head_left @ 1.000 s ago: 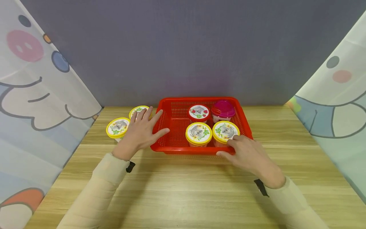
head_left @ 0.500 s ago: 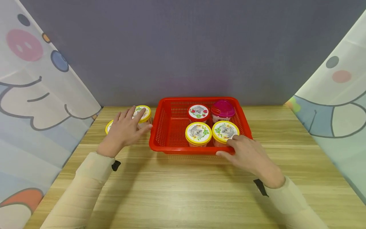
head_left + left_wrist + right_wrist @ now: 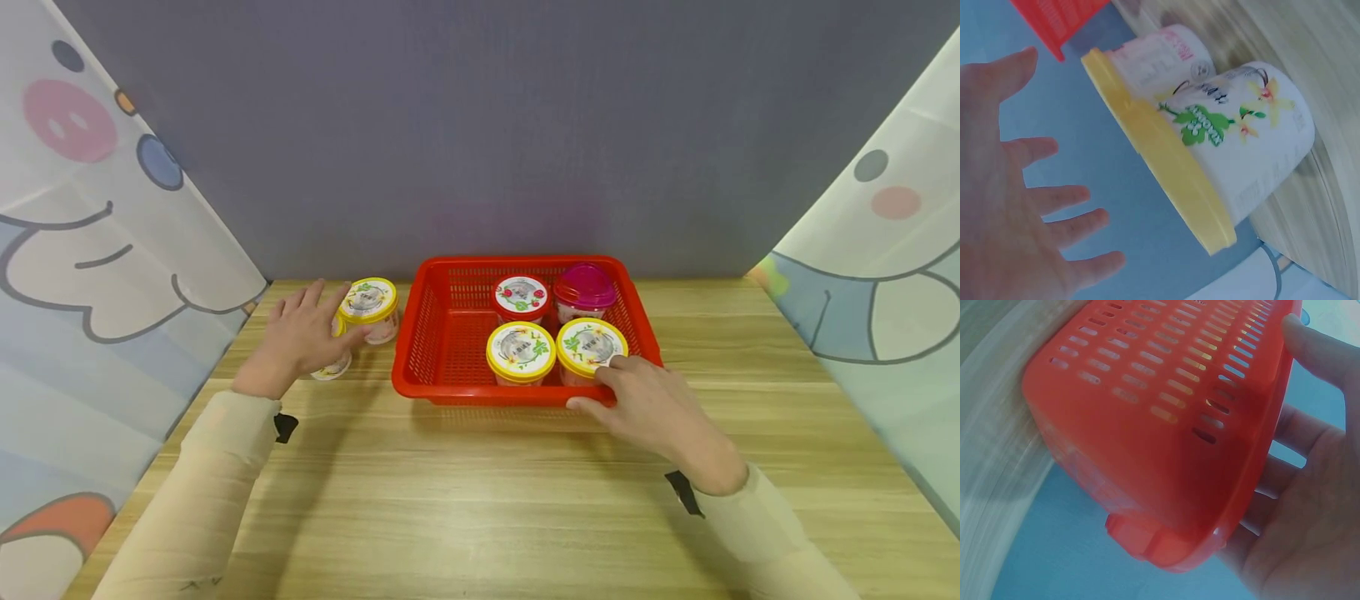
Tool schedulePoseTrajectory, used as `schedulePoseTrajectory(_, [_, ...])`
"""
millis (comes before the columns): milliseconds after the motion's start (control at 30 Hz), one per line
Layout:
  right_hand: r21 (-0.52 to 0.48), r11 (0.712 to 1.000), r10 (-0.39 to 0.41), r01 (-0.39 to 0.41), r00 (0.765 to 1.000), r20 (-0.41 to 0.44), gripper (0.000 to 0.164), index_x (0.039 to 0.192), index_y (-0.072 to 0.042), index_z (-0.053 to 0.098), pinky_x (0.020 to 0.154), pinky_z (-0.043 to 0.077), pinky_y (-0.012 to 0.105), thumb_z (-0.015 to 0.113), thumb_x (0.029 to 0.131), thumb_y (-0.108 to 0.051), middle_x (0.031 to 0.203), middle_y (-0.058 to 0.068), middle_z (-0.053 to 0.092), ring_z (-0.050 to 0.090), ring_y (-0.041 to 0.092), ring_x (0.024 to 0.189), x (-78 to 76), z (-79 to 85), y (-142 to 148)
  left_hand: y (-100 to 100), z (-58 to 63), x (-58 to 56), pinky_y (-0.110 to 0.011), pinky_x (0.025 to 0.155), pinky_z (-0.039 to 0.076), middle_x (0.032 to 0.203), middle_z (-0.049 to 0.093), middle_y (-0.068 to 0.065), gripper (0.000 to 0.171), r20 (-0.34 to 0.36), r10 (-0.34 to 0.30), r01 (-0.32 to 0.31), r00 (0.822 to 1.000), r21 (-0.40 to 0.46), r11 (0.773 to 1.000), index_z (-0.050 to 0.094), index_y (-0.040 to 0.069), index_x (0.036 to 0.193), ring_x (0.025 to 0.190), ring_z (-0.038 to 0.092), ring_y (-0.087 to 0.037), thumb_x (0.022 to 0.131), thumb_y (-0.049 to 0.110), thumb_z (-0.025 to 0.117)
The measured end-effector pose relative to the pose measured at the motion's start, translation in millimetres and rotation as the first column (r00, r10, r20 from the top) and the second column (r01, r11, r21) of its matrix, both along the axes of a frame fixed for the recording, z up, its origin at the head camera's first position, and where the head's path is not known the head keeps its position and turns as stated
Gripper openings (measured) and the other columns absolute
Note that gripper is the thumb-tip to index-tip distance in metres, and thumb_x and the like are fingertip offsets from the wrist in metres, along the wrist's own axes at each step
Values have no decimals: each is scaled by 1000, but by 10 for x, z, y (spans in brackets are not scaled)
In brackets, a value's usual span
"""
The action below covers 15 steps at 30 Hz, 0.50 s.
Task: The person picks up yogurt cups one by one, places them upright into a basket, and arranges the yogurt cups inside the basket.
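Note:
My left hand (image 3: 298, 340) is held over the nearer of two yellow-lidded tubs (image 3: 334, 365) left of the basket, covering much of its lid. In the left wrist view its spread fingers and thumb stand apart from the yellow lid (image 3: 1163, 169). Just behind is the second yellow-lidded tub (image 3: 369, 302). My right hand (image 3: 660, 408) grips the front right rim of the red plastic basket (image 3: 457, 390), thumb outside and fingers over the inside. Those fingers lie right at a yellow-lidded tub (image 3: 591, 343) in that corner.
Also in the basket are another yellow-lidded tub (image 3: 521, 353), a red-lidded tub (image 3: 522, 296) and one with a domed magenta lid (image 3: 585, 287). The basket's left part shows bare mesh. A grey wall (image 3: 480, 133) rises behind the wooden table (image 3: 465, 500).
My left hand has moved left, from beside the basket's left rim to over the nearer outside tub, uncovering the one behind. My right hand stays on the basket rim.

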State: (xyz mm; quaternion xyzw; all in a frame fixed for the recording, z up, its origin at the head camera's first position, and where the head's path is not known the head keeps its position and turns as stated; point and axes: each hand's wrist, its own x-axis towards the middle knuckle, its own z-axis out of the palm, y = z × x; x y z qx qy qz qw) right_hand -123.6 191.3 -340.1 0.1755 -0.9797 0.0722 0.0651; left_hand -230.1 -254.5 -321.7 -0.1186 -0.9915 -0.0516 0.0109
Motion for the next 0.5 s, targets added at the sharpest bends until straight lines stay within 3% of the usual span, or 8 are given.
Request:
schedulePoseTrajectory(167, [-4, 1000, 5, -5, 1000, -3, 45, 92, -12, 72, 55, 46, 41, 73, 87, -57, 87, 4, 66, 63, 26, 78, -2, 2, -3, -66, 17, -34, -75, 107, 19, 160, 18, -33, 87, 20, 32, -32, 999, 5, 999, 25, 12, 160, 140, 22, -61, 97, 68, 46])
schedulePoseTrajectory(400, [-6, 1000, 5, -5, 1000, 0, 48, 98, -10, 74, 58, 49, 44, 73, 87, -56, 91, 6, 67, 64, 28, 81, 1, -4, 1, -120, -27, -74, -80, 100, 23, 162, 9, -33, 91, 102, 76, -78, 992, 21, 997, 22, 16, 162, 140, 19, -63, 95, 72, 46])
schedulePoseTrajectory(500, [-9, 1000, 7, -7, 1000, 5, 47, 96, -10, 73, 57, 49, 43, 73, 87, -56, 90, 6, 67, 64, 27, 80, -3, 2, -3, -135, -43, -86, -81, 96, 27, 159, 17, -34, 94, 124, 100, -102, 987, 6, 995, 22, 15, 161, 137, 23, -63, 93, 75, 46])
